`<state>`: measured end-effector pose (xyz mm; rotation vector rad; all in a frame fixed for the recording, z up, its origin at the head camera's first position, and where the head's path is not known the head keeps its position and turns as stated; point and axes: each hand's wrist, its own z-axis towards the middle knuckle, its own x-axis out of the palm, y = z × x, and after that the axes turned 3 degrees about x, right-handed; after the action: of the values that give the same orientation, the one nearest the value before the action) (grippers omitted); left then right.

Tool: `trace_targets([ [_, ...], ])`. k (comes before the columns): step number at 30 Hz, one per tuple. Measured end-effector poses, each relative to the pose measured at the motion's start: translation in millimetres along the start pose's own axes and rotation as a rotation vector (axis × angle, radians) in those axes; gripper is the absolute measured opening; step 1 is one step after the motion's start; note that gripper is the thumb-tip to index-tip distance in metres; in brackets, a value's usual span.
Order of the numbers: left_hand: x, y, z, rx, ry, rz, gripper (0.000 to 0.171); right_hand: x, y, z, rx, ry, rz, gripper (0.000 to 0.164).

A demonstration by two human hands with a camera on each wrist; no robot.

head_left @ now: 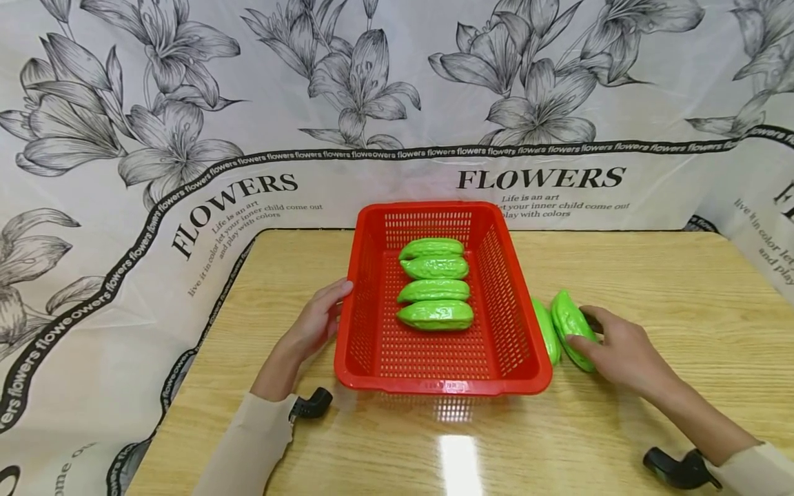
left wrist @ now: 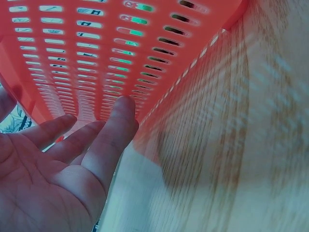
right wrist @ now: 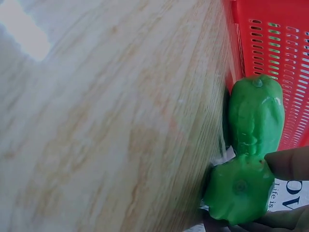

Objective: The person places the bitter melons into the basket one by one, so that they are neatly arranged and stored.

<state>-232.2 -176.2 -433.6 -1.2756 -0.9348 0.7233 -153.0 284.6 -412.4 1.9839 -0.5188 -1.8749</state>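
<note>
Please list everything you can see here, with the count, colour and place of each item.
Basket: one, red, on the table
Gourds in the basket: four, green, lying in a row
Loose gourd: one, green, beside the basket's right side
Held gourd: one, green, just right of the loose one
Table: one, light wood-look, under the basket
Flower-printed cloth: white with black print, behind the table and at its sides
Black fittings: two, black, one by each cuff
Sleeves: two, beige, on the forearms
Left hand: one, at the basket's left side
Right hand: one, gripping the held gourd
</note>
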Motion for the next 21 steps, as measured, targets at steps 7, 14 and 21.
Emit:
trace_targets([
  [7,-0.3,-0.4,1.6,0.000,0.011,0.007,0.053,-2,-1,0,-0.009,-0.023,0.006,0.068],
  [14,0.2,-0.1,1.3,-0.006,0.009,0.006,0.051,-7,-2,0,0.002,-0.047,0.022,0.067],
  [21,0.1,-0.6,0.5,-0.004,0.002,-0.005,0.052,-13,2,2,0.006,-0.083,0.031,0.069],
])
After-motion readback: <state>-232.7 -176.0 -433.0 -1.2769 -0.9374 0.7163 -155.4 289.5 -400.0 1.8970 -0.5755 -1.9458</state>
